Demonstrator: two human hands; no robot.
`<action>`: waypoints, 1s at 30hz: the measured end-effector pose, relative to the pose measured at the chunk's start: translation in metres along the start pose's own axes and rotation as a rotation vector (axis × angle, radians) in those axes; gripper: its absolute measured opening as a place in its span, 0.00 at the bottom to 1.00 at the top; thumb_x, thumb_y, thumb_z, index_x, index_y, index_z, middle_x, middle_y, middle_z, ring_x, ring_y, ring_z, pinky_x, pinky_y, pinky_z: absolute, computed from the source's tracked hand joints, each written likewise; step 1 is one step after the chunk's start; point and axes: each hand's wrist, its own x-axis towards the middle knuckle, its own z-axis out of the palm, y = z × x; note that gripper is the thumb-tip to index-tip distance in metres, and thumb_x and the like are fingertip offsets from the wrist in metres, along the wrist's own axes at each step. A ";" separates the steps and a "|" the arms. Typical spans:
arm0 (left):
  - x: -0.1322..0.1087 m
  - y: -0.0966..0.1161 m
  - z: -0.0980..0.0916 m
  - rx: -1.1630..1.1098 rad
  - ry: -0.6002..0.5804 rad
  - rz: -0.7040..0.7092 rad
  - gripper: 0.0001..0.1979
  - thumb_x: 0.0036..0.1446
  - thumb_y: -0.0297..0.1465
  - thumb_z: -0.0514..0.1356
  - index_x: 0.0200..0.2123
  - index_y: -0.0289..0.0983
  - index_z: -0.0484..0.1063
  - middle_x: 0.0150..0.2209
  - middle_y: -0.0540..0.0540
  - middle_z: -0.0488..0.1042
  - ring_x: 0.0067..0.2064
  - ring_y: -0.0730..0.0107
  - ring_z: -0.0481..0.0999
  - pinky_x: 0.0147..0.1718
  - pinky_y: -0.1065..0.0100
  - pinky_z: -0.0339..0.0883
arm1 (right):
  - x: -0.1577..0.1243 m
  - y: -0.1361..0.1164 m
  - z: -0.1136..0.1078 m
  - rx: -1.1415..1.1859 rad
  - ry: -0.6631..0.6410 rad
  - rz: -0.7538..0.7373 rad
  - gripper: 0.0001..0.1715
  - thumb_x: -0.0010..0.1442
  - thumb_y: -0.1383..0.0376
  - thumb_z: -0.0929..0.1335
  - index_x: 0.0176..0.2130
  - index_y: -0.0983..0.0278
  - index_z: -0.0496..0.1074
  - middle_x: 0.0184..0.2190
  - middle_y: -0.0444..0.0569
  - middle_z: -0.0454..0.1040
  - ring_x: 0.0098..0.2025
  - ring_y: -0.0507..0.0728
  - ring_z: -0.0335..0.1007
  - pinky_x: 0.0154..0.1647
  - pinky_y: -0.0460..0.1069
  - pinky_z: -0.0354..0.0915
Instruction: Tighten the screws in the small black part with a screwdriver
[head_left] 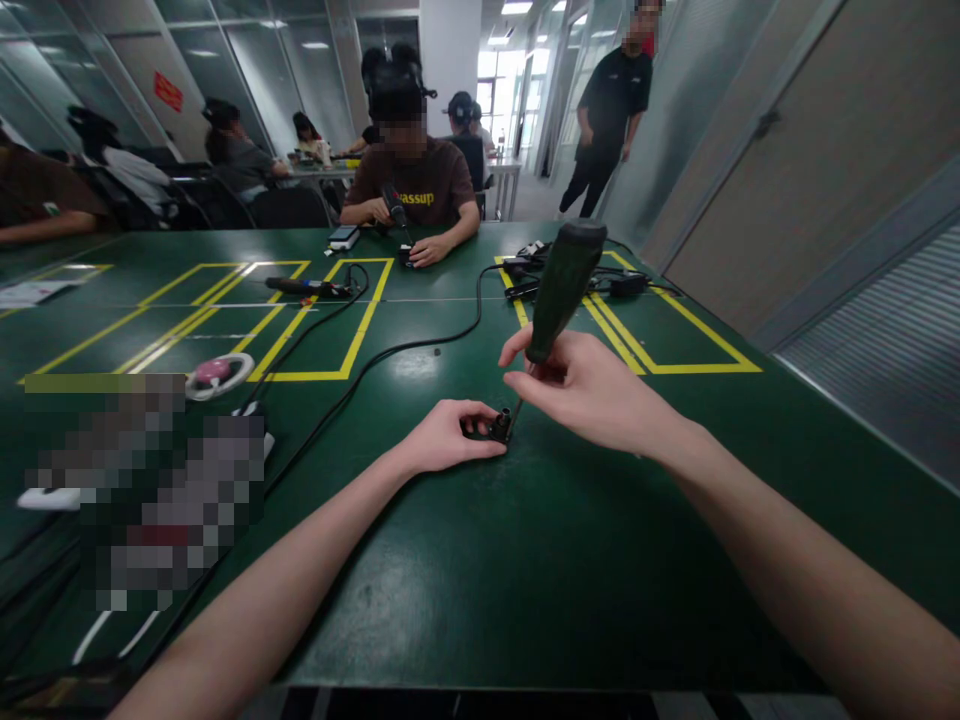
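Observation:
My left hand rests on the green table and pinches a small black part with a short round post between thumb and fingers. My right hand holds a screwdriver by the lower end of its thick dark green handle. The screwdriver stands tilted, handle up and leaning right. Its thin metal shaft reaches down to the black part, and the tip meets or lies just beside it; I cannot tell which. Any screw at the tip is too small to make out.
Black cable runs across the green table. A corded tool lies left of centre, near a pink-and-white roll. Dark adapters and cables lie beyond my right hand. A co-worker sits opposite; another person stands behind.

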 end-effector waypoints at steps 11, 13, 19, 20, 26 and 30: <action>0.000 0.002 -0.001 0.013 -0.005 -0.004 0.19 0.48 0.39 0.72 0.42 0.34 0.82 0.31 0.50 0.75 0.32 0.69 0.70 0.36 0.68 0.64 | 0.000 0.000 -0.001 0.007 -0.005 -0.010 0.08 0.57 0.70 0.68 0.40 0.64 0.71 0.22 0.37 0.65 0.23 0.50 0.61 0.26 0.48 0.57; 0.000 0.001 -0.001 0.013 -0.002 0.000 0.19 0.48 0.39 0.72 0.42 0.34 0.82 0.31 0.50 0.74 0.32 0.70 0.69 0.36 0.67 0.63 | 0.000 0.000 -0.001 0.004 -0.005 -0.008 0.07 0.58 0.68 0.69 0.40 0.63 0.72 0.21 0.37 0.65 0.23 0.51 0.62 0.26 0.49 0.57; 0.000 0.003 -0.001 0.015 -0.006 -0.013 0.19 0.47 0.39 0.72 0.42 0.35 0.82 0.31 0.50 0.75 0.33 0.69 0.70 0.37 0.67 0.63 | 0.000 -0.003 -0.002 -0.018 -0.006 -0.003 0.04 0.59 0.65 0.69 0.37 0.64 0.73 0.22 0.39 0.67 0.23 0.51 0.62 0.27 0.49 0.56; 0.000 0.003 -0.001 0.012 -0.007 -0.015 0.20 0.47 0.39 0.72 0.42 0.35 0.82 0.31 0.50 0.75 0.33 0.69 0.70 0.36 0.67 0.64 | 0.000 -0.003 -0.002 -0.022 -0.004 -0.004 0.04 0.59 0.66 0.69 0.37 0.64 0.73 0.22 0.39 0.67 0.23 0.51 0.62 0.28 0.49 0.56; 0.000 0.004 0.000 0.004 -0.005 -0.011 0.18 0.48 0.38 0.72 0.41 0.34 0.82 0.30 0.50 0.74 0.32 0.70 0.69 0.35 0.68 0.63 | 0.001 -0.002 -0.003 -0.029 -0.011 0.000 0.06 0.58 0.69 0.68 0.39 0.63 0.73 0.22 0.39 0.66 0.24 0.52 0.63 0.28 0.49 0.57; 0.000 0.003 0.000 0.014 -0.002 -0.011 0.18 0.48 0.39 0.72 0.41 0.34 0.82 0.30 0.50 0.74 0.32 0.70 0.69 0.35 0.68 0.63 | 0.000 -0.003 -0.003 -0.022 -0.017 0.008 0.07 0.57 0.70 0.68 0.39 0.63 0.72 0.22 0.38 0.66 0.24 0.52 0.63 0.28 0.49 0.57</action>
